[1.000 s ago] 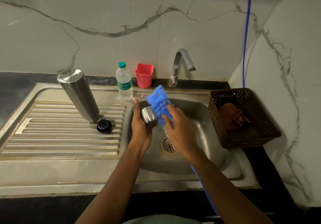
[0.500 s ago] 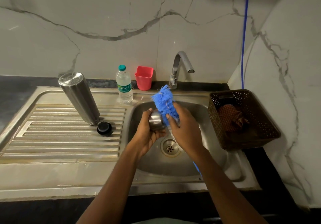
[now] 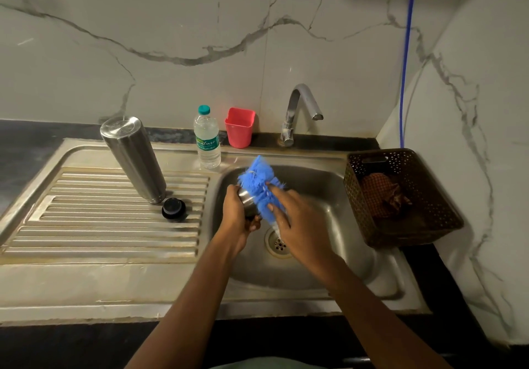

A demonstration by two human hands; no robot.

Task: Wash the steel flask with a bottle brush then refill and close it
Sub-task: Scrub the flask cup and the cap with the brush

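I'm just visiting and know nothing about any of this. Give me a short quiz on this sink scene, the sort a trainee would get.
1. True or false: the left hand grips the tall flask.
2. What does the right hand hold? A) a sponge B) a blue brush C) a spoon
3. Fill in: the basket holds a ____.

Key:
1. False. The flask stands on the drainboard, and the left hand holds a small steel cup.
2. B
3. cloth
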